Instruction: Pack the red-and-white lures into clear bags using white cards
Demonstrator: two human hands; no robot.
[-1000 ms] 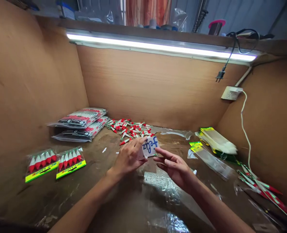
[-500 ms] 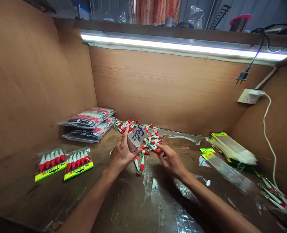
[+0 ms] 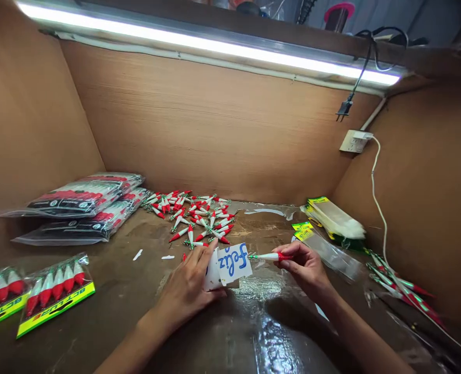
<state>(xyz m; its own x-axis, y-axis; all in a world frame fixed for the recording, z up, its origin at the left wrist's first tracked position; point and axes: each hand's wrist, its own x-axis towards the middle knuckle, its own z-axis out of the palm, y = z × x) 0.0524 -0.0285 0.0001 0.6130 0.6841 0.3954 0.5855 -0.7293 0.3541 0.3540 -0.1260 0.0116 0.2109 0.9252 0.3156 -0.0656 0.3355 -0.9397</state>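
My left hand (image 3: 193, 278) is wrapped round a small white paper box (image 3: 232, 264) with "feliz" in blue letters on one face. Between the fingertips of my right hand (image 3: 306, 265) is a red and white fishing lure (image 3: 271, 256), pinched by its red end. Its green hook end points left at the right edge of the box; whether the two touch I cannot tell. Behind my left hand lies a loose heap of similar lures (image 3: 199, 215) on the brown worktop (image 3: 137, 280).
Stacked bags of lures (image 3: 86, 200) stand at the left wall. Two lure packs with yellow labels (image 3: 55, 296) lie in front. On the right are clear sleeves (image 3: 334, 221), more lures (image 3: 404, 291) and a white cable (image 3: 374, 187). A black plug (image 3: 344, 108) hangs from the shelf.
My right hand has picked a lure from the heap and brought it to the box's right side. The box has come nearer and turned. The view has swung right.
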